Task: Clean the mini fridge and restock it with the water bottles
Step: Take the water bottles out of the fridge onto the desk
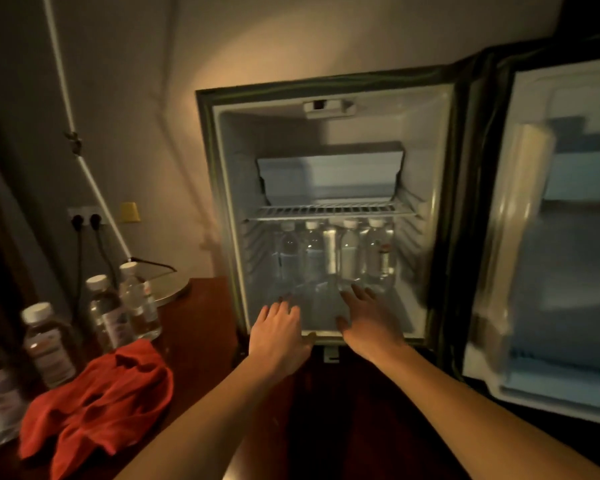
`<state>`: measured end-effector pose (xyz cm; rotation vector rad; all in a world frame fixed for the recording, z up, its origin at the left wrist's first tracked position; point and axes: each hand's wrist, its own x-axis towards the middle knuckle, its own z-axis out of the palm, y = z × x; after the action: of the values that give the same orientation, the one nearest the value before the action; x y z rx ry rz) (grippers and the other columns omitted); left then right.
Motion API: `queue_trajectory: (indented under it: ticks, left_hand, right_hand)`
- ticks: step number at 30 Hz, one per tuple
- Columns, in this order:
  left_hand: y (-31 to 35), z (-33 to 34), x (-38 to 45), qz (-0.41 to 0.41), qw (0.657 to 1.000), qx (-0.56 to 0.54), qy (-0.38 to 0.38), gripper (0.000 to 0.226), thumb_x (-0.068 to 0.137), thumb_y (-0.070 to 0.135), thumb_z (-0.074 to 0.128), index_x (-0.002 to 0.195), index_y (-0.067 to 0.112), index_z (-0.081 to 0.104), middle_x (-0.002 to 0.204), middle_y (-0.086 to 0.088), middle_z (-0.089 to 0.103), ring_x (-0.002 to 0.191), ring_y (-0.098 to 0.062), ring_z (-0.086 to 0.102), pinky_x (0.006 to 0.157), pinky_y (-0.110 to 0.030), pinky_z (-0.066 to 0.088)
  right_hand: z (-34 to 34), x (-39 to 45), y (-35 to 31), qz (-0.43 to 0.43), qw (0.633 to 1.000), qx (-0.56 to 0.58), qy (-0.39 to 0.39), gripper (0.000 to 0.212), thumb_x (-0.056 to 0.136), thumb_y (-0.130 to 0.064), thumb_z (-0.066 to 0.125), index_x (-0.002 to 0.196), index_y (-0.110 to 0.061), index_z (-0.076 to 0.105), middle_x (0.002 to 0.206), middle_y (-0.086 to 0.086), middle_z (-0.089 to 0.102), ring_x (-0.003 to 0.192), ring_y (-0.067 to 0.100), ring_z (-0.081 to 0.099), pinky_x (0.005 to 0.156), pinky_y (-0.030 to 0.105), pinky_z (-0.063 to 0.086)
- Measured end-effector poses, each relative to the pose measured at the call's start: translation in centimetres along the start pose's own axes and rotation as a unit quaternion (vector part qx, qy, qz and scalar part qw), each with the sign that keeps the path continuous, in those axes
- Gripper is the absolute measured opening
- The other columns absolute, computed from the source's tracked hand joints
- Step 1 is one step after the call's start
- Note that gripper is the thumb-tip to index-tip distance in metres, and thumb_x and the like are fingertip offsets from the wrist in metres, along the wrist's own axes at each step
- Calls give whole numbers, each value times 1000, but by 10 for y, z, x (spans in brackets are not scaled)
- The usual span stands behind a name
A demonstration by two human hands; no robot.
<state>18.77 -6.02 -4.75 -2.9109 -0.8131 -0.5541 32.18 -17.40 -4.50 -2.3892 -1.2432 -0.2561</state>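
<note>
On the wooden table (201,327) at left, four water bottles (108,311) stand behind a red cloth (97,396). Both hands reach into the mini fridge (329,98), left hand (278,330) and right hand (368,320) flat-fingered, holding nothing; roughly five bottles in the fridge (333,251) stand under its wire shelf (329,211). Its door (561,237) hangs open.

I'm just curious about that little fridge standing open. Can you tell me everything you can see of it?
The mini fridge has a dark outer frame and a pale, plastic-looking interior. Its door is swung wide open to the right. A white wire shelf spans the middle, a boxy compartment above it. Below, water bottles stand in a row at the back. The left hand and right hand reach over its floor, fingers straight.
</note>
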Motion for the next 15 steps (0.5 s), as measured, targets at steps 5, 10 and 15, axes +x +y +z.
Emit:
queue_trajectory:
  ticks: [5,10,15]
  left_hand:
    - [23,12,50,-60,988,-142,-29,69,88,54,52,144,28,22,151,-1,34,134,-28,42,103,-45,40]
    - [11,22,94,-161,965,-208,8,93,73,63,60,147,27,16,151,-5,32,134,-33,41,99,-52,45]
    - [-9,26,123,-201,940,-267,69,85,73,62,42,145,23,22,143,-12,44,125,-38,48,94,-51,46]
  right_hand:
    - [6,26,33,117,984,117,70,62,91,-35,55,147,-22,32,153,2,34,139,24,33,109,34,33]
    - [15,65,29,100,966,230,57,60,92,-31,60,146,-23,37,147,-1,45,133,18,44,101,23,33]
    - [29,110,1,58,953,286,81,71,84,-31,71,145,-10,40,134,13,58,122,26,54,91,19,35]
